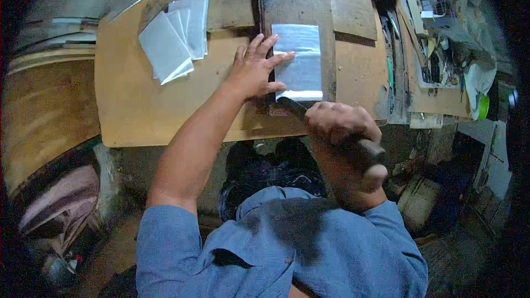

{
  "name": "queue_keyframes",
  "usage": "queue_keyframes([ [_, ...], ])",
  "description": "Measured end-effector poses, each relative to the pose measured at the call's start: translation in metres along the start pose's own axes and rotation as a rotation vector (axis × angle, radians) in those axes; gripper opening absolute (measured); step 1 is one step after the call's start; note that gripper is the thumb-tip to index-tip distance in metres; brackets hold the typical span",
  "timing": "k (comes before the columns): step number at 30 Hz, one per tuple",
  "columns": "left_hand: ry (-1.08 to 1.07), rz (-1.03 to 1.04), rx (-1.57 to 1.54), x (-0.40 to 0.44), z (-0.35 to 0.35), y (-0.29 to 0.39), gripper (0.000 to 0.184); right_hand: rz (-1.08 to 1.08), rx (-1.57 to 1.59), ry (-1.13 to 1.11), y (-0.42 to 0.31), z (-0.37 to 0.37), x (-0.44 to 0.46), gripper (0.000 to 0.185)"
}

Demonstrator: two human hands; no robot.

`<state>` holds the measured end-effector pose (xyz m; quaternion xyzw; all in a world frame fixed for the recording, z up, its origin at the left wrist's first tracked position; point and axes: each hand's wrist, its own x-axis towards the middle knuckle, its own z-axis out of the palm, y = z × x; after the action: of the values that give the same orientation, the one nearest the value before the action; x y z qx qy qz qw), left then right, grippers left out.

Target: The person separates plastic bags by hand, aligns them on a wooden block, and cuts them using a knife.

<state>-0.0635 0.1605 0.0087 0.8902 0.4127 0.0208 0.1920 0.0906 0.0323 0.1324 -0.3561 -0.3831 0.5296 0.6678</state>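
Left hand (253,73) presses plastic sheet (305,69)
Fingers spread, likely against slipping; right hand (343,123) clamped on tool (371,152).

- Desk (127,110): brightly lit; floor (113,237) beneath dim and grainy.
- Plastic sheet (303,69): white glare along near edge.
- Right hand (342,124): motion-blurred.
- Wide-angle distortion: desk edges bowed, black vignetting at both sides.
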Motion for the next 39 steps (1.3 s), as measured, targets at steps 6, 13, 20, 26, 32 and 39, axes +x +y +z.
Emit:
queue_keyframes([
  [6,0.003,0.013,0.009,0.000,0.002,-0.002,0.079,0.080,0.026,-0.048,0.019,-0.008,0.014,0.070],
  [13,-0.012,0.019,0.006,0.000,0.006,-0.004,0.081,-0.086,0.093,-0.052,0.005,-0.017,0.006,0.078],
  [20,-0.013,0.015,0.009,0.004,0.000,-0.002,0.083,-0.071,0.153,0.138,0.006,-0.020,0.008,0.065],
  [26,-0.029,-0.010,0.027,0.002,0.001,-0.001,0.083,-0.004,-0.018,0.053,0.001,-0.038,0.012,0.063],
  [32,-0.049,-0.021,0.017,0.001,0.001,-0.001,0.081,-0.063,-0.010,0.083,-0.010,-0.041,0.000,0.061],
  [39,-0.023,-0.006,0.046,0.003,0.004,-0.001,0.079,-0.131,-0.019,-0.004,-0.020,-0.061,0.003,0.067],
])
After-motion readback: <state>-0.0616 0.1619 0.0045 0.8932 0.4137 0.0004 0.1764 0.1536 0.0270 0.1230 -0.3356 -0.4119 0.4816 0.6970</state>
